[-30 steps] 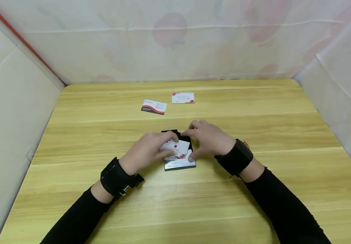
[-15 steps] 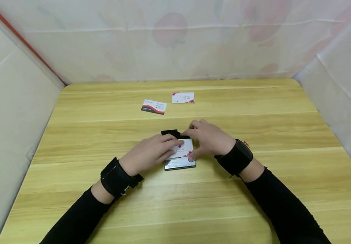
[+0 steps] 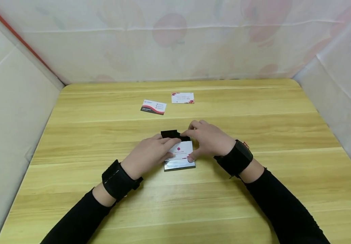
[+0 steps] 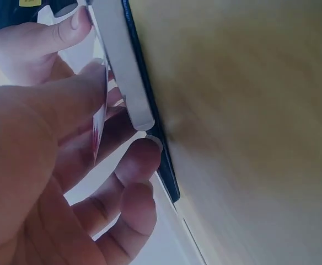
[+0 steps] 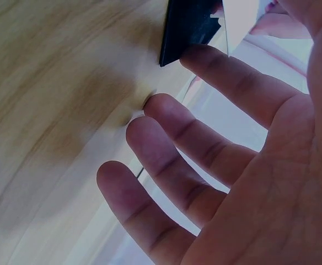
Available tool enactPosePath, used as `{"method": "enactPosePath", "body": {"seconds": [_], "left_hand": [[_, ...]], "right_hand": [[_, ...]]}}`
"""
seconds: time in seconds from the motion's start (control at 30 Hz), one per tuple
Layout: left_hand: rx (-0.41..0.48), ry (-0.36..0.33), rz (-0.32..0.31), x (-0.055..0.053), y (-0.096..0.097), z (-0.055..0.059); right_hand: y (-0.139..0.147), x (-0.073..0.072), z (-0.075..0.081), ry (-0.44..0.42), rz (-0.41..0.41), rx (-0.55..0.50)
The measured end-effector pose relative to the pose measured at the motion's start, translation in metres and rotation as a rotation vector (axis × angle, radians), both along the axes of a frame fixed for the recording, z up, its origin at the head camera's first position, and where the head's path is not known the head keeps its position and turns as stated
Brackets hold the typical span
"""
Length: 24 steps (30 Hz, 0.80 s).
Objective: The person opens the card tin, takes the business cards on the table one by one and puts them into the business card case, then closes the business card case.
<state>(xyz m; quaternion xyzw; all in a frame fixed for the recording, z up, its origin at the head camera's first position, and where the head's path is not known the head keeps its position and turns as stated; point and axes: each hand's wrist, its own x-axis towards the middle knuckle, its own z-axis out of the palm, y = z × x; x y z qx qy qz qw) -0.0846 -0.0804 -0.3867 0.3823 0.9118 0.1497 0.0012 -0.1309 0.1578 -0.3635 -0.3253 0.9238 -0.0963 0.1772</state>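
Note:
A black and silver business card case (image 3: 179, 165) lies on the table at the middle, its black flap (image 3: 170, 134) folded open to the far side. Over it, my left hand (image 3: 148, 154) pinches a white business card (image 3: 183, 149) with a red dot and pink flowers at a corner. In the left wrist view this card (image 4: 98, 130) stands edge-on between thumb and fingers, close to the silver part. My right hand (image 3: 207, 137) steadies the case, index finger at the far flap and thumb at the right side; its other fingers (image 5: 150, 141) hold nothing.
Beyond the hands lie two business cards: one white with a red and black wave (image 3: 153, 107), another white with pink flowers (image 3: 182, 98). The wooden table (image 3: 254, 112) is bounded by pale cloth walls (image 3: 175, 54) at the back and sides.
The pinched card was askew on the case; it has swung straight and shifted right, then slightly toward me. My left fingers have moved along its left part. The right hand stays put.

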Motion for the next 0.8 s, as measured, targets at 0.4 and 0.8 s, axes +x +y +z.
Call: {"method": "enactPosePath", "body": {"seconds": [0.4, 0.8], "left_hand": [[-0.017, -0.002, -0.046, 0.0017, 0.0016, 0.0027], [0.032, -0.120, -0.071, 0.0005, 0.0005, 0.0036]], "right_hand": [[0.0012, -0.0002, 0.0007, -0.002, -0.001, -0.007], [0.0015, 0.0007, 0.0005, 0.003, -0.002, -0.010]]}}
